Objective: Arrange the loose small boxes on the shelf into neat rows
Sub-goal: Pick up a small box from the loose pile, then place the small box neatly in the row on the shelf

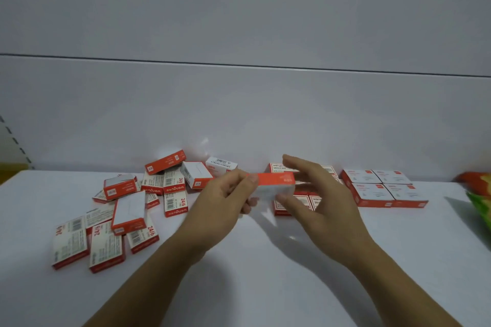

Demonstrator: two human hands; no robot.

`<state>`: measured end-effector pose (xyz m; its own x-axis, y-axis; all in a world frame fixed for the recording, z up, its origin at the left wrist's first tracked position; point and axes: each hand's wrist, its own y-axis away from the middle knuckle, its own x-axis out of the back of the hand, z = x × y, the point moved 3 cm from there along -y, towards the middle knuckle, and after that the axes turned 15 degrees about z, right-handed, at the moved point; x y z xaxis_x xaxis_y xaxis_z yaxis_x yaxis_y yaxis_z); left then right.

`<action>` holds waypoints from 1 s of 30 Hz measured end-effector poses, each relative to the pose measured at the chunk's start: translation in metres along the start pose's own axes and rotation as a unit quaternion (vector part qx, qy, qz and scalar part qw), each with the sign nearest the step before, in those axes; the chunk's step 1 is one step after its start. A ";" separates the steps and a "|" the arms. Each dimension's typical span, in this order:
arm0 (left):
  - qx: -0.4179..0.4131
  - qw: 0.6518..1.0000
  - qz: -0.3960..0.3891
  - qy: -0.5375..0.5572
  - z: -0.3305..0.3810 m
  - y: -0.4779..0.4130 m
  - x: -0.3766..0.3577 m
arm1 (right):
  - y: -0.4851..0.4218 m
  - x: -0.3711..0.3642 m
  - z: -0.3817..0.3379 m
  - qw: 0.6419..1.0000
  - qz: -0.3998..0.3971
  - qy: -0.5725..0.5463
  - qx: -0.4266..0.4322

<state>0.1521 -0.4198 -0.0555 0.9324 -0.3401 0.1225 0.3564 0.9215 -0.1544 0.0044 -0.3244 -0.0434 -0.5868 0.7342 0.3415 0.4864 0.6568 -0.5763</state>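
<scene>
- Left hand pinches box by its left end, above shelf, mid-view.
- Right hand: fingers spread, thumb touching box's right end.
- Loose pile at 9 o'clock; neat rows at 3 o'clock.

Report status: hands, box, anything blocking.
Left hand grips box; right hand open at its end. Loose pile left, neat rows right. No obstruction seen.
</scene>
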 end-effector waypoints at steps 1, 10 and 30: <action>0.021 1.000 -0.006 0.004 -0.001 0.001 -0.002 | 0.001 -0.002 -0.001 0.998 -0.005 -0.040 -0.040; 0.021 1.000 -0.018 0.000 0.002 0.005 -0.007 | 0.000 -0.005 0.002 0.950 0.016 -0.212 -0.228; -0.081 0.997 0.022 -0.002 0.009 0.011 -0.008 | 0.007 -0.012 -0.007 0.956 -0.070 -0.136 -0.252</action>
<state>0.1486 -0.4052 -0.0496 0.9472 -0.2990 0.1153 0.3204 0.8933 -0.3151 0.0189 -0.3274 -0.0460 -0.7815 0.6069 0.1448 0.6012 0.7945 -0.0859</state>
